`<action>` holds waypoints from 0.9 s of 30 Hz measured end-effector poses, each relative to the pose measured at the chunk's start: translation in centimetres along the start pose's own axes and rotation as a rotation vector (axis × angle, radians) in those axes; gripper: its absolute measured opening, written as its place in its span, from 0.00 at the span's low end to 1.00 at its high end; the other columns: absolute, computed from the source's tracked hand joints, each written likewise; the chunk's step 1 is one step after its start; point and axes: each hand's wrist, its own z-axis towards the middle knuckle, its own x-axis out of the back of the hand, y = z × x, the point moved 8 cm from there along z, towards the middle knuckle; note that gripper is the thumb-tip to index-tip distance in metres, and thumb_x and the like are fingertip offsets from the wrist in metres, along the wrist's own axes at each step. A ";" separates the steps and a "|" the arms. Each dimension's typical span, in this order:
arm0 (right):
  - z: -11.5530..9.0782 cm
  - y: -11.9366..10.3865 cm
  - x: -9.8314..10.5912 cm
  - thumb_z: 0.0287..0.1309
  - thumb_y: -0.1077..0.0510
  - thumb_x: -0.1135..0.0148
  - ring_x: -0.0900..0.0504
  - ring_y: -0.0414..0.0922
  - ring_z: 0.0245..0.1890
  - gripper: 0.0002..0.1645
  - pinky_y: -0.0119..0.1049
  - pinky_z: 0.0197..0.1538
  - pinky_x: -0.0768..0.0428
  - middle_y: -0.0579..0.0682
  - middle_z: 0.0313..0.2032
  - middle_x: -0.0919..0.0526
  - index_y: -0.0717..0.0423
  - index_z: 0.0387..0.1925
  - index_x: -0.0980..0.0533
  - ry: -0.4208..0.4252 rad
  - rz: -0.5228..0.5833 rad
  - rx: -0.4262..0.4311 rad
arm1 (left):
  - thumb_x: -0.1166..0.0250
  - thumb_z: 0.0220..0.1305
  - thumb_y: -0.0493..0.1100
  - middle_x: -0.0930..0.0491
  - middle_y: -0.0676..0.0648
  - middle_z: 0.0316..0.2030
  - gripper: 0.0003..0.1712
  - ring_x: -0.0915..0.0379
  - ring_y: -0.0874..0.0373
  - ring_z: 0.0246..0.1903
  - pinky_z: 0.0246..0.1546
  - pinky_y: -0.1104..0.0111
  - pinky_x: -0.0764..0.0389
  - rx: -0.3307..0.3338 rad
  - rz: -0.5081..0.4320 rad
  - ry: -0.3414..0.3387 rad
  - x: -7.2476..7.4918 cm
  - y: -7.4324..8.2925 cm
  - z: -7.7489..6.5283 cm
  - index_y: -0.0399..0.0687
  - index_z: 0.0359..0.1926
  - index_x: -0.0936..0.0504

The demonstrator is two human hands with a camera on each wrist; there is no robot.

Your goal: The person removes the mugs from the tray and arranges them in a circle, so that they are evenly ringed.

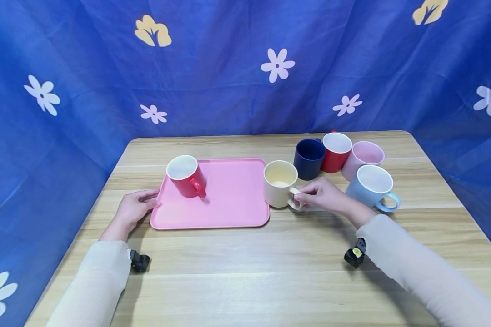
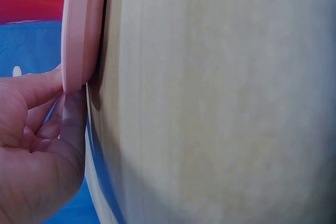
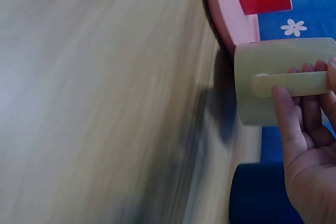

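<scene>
A pink tray (image 1: 234, 195) lies on the table with a red mug (image 1: 187, 182) standing on its left part. My left hand (image 1: 132, 211) pinches the tray's left edge; in the left wrist view the thumb (image 2: 39, 87) is at the rim and the other fingers reach under it. With my right hand (image 1: 322, 195) I hold a cream mug (image 1: 275, 193) by its handle (image 3: 289, 83). It is upright and overlaps the tray's right edge in the head view. A shadow shows beneath it in the right wrist view.
Right of the cream mug stand a navy mug (image 1: 307, 163), another red mug (image 1: 334, 159), a pink mug (image 1: 353, 169) and a light blue mug (image 1: 362, 193), close together. A blue curtain (image 1: 212, 91) with flowers hangs behind the wooden table (image 1: 229, 277).
</scene>
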 end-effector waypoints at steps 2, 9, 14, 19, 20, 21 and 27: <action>-0.5 0.3 0.4 0.61 0.66 0.39 0.19 0.41 0.31 0.12 0.43 0.40 0.16 0.59 0.31 0.15 0.75 0.41 0.20 0.014 0.022 -0.021 | 0.39 0.64 0.32 0.32 0.27 0.57 0.28 0.27 0.79 0.36 0.42 0.78 0.22 -0.003 0.000 0.000 0.0 0.0 0.0 0.27 0.63 0.35; -2.8 1.4 1.7 0.63 0.64 0.41 0.18 0.42 0.32 0.15 0.39 0.41 0.16 0.59 0.34 0.16 0.76 0.44 0.22 0.033 0.039 -0.070 | 0.39 0.64 0.32 0.32 0.27 0.56 0.29 0.27 0.79 0.36 0.41 0.78 0.21 -0.001 -0.010 -0.005 0.0 0.2 -0.1 0.26 0.63 0.35; -4.1 2.1 2.8 0.64 0.63 0.41 0.18 0.42 0.32 0.15 0.39 0.40 0.16 0.59 0.33 0.17 0.75 0.44 0.21 0.044 0.029 -0.070 | 0.40 0.64 0.31 0.33 0.27 0.57 0.28 0.27 0.79 0.36 0.42 0.78 0.22 -0.001 -0.016 -0.008 0.0 0.2 0.0 0.27 0.64 0.35; -5.3 2.4 3.6 0.63 0.66 0.42 0.17 0.42 0.31 0.15 0.39 0.38 0.15 0.59 0.32 0.17 0.78 0.44 0.23 0.055 0.040 -0.011 | 0.39 0.64 0.32 0.32 0.27 0.57 0.29 0.27 0.78 0.36 0.42 0.78 0.22 0.005 -0.012 -0.007 0.0 0.2 -0.1 0.27 0.64 0.35; -5.5 2.4 3.7 0.63 0.67 0.42 0.17 0.41 0.31 0.15 0.39 0.38 0.15 0.59 0.31 0.16 0.80 0.44 0.24 0.060 0.043 -0.002 | 0.39 0.64 0.32 0.32 0.27 0.57 0.29 0.26 0.78 0.36 0.42 0.78 0.21 0.008 -0.012 -0.007 0.0 0.2 -0.1 0.27 0.64 0.35; -5.7 2.5 3.8 0.63 0.68 0.43 0.17 0.41 0.31 0.14 0.39 0.37 0.15 0.59 0.31 0.16 0.80 0.44 0.24 0.066 0.043 0.006 | 0.39 0.64 0.32 0.32 0.28 0.57 0.29 0.26 0.78 0.36 0.42 0.78 0.21 0.012 -0.011 -0.007 0.0 0.2 -0.1 0.27 0.64 0.35; -7.0 3.0 4.5 0.63 0.68 0.43 0.18 0.38 0.31 0.15 0.37 0.36 0.15 0.56 0.30 0.16 0.82 0.42 0.24 0.094 0.042 0.001 | 0.38 0.64 0.32 0.33 0.28 0.57 0.29 0.26 0.77 0.37 0.42 0.77 0.21 0.026 -0.014 -0.010 -0.2 0.3 -0.2 0.28 0.64 0.36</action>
